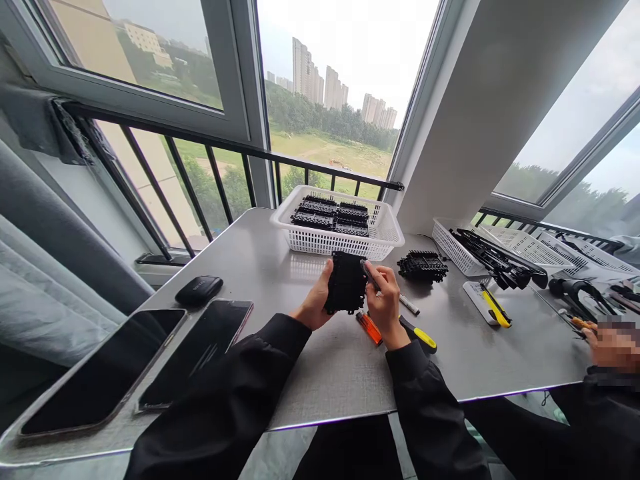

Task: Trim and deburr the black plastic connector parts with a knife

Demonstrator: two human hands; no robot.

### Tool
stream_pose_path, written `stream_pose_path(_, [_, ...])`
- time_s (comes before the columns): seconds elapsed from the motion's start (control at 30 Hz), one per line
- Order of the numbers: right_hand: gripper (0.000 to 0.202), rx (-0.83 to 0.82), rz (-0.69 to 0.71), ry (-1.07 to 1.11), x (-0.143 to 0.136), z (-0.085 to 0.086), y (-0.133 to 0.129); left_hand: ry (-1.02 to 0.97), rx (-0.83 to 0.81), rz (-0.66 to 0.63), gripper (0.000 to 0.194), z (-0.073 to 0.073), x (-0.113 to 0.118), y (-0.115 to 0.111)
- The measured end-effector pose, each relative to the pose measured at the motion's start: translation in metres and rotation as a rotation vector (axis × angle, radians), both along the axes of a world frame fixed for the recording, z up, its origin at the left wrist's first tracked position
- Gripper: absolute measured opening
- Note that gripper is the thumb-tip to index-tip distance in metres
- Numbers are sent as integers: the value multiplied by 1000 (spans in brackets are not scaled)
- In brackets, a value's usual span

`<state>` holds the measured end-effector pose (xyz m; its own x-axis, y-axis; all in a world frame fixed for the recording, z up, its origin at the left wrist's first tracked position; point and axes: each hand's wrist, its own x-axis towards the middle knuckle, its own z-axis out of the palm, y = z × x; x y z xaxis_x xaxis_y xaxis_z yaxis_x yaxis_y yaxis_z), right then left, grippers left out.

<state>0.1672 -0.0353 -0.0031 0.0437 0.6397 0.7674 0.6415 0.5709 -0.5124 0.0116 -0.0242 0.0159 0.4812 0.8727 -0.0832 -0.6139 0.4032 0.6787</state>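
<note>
My left hand (316,297) grips a black rectangular plastic part (346,283) by its left side, thumb along the edge, holding it tilted up above the table. It has small notches and tabs along its edges. My right hand (385,297) is closed in a pinch at the part's upper right edge. A small dark thing shows between its fingers, too little to name. Under and beside the right hand lie an orange utility knife (369,328), a yellow-and-black handled tool (423,337) and a small pale strip (410,305).
A white basket (340,241) with similar black parts stands by the window, and a stack of them (423,266) lies beside it. Two phones (105,367) and a black case (199,290) are at left. Rightward are a yellow cutter (495,307) and a co-worker's hand (615,347).
</note>
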Motion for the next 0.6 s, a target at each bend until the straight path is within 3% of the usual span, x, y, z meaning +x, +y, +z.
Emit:
stream_pose_path(0.17, [38,-12,187,-167,-2,-3,-10,-125,-2,179,67,8,-9,5])
stream_pose_path(0.27, [33,45,173,-139,-6,1,-15,-122,-26,269,66,11,-12,8])
stream_pose_path(0.43, [29,70,-71,106,-10,9,-13,-26,36,194,68,5,-3,3])
stream_pose_path(0.6, [29,51,-83,68,-9,5,-9,77,136,110,67,-7,12,-7])
